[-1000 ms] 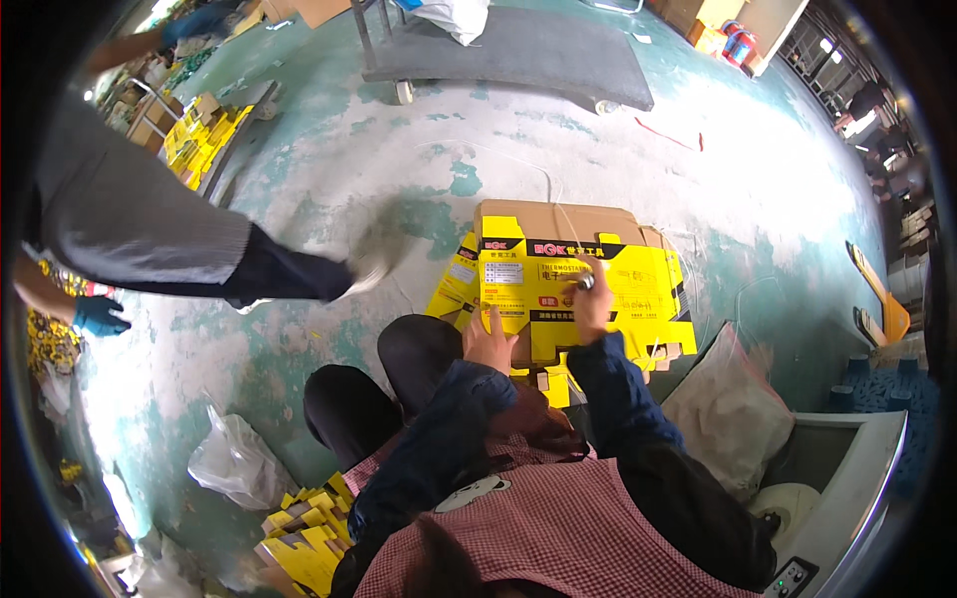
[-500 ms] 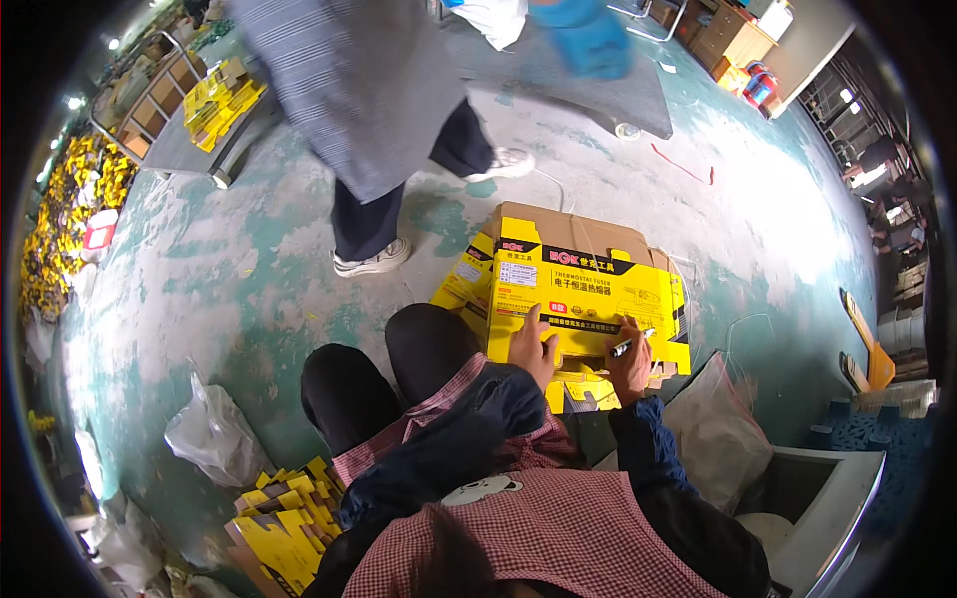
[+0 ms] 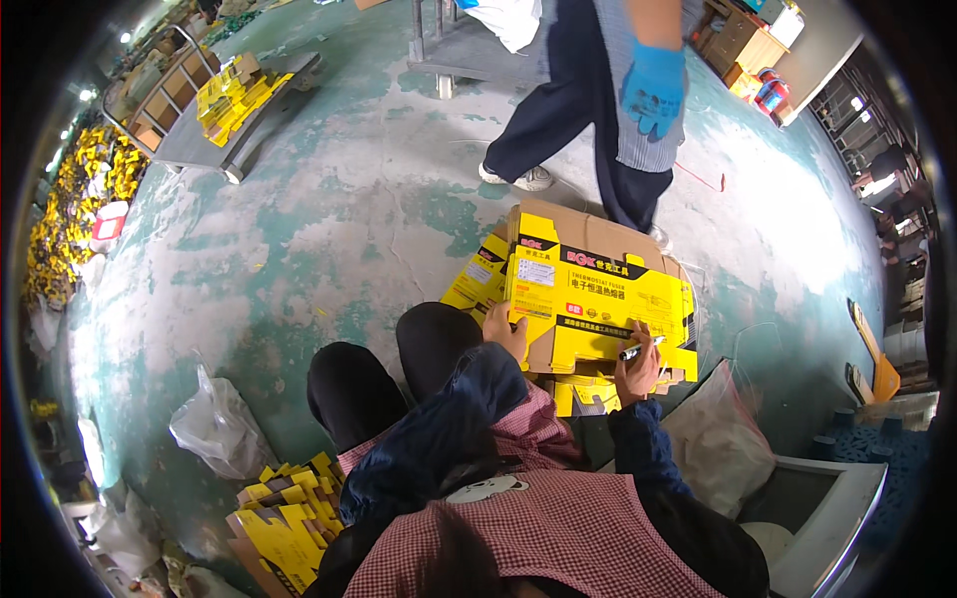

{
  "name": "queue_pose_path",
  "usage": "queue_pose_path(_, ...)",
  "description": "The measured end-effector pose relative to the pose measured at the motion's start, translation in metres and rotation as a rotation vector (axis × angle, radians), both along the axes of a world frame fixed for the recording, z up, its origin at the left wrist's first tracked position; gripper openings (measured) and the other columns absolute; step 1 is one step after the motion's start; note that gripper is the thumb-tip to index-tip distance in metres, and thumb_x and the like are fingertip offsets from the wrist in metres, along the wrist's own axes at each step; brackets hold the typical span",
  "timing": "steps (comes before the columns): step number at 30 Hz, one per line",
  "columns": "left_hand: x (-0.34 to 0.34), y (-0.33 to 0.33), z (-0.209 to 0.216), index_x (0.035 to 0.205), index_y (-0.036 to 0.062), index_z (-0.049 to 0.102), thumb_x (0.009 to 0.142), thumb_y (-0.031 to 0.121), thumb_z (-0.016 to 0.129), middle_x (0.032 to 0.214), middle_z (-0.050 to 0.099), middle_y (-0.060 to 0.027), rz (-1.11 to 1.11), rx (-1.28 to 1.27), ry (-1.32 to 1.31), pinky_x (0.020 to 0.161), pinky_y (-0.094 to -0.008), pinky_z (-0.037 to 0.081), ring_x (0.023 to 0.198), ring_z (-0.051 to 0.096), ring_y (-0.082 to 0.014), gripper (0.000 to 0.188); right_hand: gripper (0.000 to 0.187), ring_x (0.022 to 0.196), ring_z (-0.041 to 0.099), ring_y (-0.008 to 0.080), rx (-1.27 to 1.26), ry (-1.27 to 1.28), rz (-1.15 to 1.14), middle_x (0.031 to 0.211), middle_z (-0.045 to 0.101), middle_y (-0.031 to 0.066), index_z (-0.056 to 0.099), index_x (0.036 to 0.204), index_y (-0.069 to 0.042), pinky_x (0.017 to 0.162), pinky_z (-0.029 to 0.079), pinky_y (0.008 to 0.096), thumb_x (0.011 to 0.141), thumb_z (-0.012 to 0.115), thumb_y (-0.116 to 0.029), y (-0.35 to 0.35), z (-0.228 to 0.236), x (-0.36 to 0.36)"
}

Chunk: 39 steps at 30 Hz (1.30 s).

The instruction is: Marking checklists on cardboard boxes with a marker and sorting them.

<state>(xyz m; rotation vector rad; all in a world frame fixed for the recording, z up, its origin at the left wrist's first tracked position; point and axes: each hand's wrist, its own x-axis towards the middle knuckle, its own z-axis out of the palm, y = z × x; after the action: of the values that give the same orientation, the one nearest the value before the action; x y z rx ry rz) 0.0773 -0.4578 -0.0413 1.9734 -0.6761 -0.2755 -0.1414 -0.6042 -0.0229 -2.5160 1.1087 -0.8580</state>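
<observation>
A pile of flattened yellow-and-black cartons lies in front of my knees, with brown cardboard showing at its far edge. My left hand point(image 3: 505, 331) is closed at the left edge of the top flattened carton point(image 3: 588, 283), fingers bent against it. A small dark spot shows by its fingertips, too small to name. In my right hand point(image 3: 636, 373) is a marker pen point(image 3: 630, 352), held slantwise over the near right part of that carton. More folded yellow cartons point(image 3: 588, 395) show beneath, and others point(image 3: 477, 271) stick out at the left.
A person with a blue glove point(image 3: 653, 92) walks just beyond the pile. Cut yellow cartons point(image 3: 284, 533) and a white plastic bag point(image 3: 221, 424) lie at my left. At my right are a whitish sack point(image 3: 720, 424) and a grey bin point(image 3: 852, 488). Trolleys point(image 3: 189, 145) stand farther off.
My left hand has slid left from the carton's face to its left edge. My right hand keeps the marker pen and has shifted slightly. The other person has walked rightward past the pile.
</observation>
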Motion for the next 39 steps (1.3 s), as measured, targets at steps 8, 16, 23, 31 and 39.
queue_pose_path(8,0.012,0.008,0.059,0.116,-0.0029,0.055,0.087,0.003,0.062,0.098,0.064,-0.0106,-0.024,-0.501,0.688,0.076,-0.0285,0.049,0.083,0.062,-0.0168,0.031,0.025,0.115,0.056,0.0332,0.108,-0.297,-0.011,0.114,0.064,0.0172,0.05,0.114,-0.004,0.102,0.036,0.0417,0.091,0.052,-0.013,-0.001,0.032,0.003)
queue_pose_path(16,0.115,0.138,0.082,0.127,0.0006,0.05,0.093,0.003,0.051,0.115,0.062,-0.0119,0.344,-0.97,0.69,0.084,-0.0375,0.052,0.101,0.063,-0.0257,0.034,0.03,0.074,0.053,0.0115,0.425,-0.867,0.099,0.078,0.061,0.0054,0.057,0.109,-0.002,0.071,0.043,0.0266,0.1,0.046,-0.028,0.023,0.096,0.096)
queue_pose_path(23,0.183,0.28,-0.005,0.137,0.0119,0.041,0.092,0.002,0.05,0.12,0.059,-0.0117,0.642,-0.879,0.57,0.082,-0.0407,0.054,0.103,0.062,-0.0285,0.047,0.012,0.068,0.057,0.0071,0.456,-0.617,0.06,0.077,0.063,0.0042,0.062,0.093,0.0,0.062,0.047,0.0238,0.09,0.062,-0.012,-0.008,0.02,0.159)
queue_pose_path(31,0.235,0.31,-0.065,0.13,0.0081,0.042,0.085,-0.008,0.052,0.108,0.06,-0.0083,0.864,-0.66,0.003,0.07,-0.0285,0.047,0.089,0.058,-0.018,0.049,0.012,0.054,0.044,0.0029,0.609,-0.66,0.084,0.064,0.057,-0.0019,0.06,0.088,-0.005,0.049,0.037,0.0223,0.088,0.065,-0.015,0.006,-0.011,0.176)
queue_pose_path(39,0.025,0.035,0.035,0.132,0.002,0.048,0.085,0.0,0.06,0.12,0.058,-0.0112,0.119,-0.292,0.214,0.091,-0.0334,0.044,0.11,0.054,-0.0217,0.049,0.017,0.057,0.058,0.0101,0.467,-0.56,0.089,0.066,0.063,0.0049,0.059,0.085,-0.004,0.055,0.046,0.027,0.085,0.068,-0.018,0.003,-0.01,0.164)
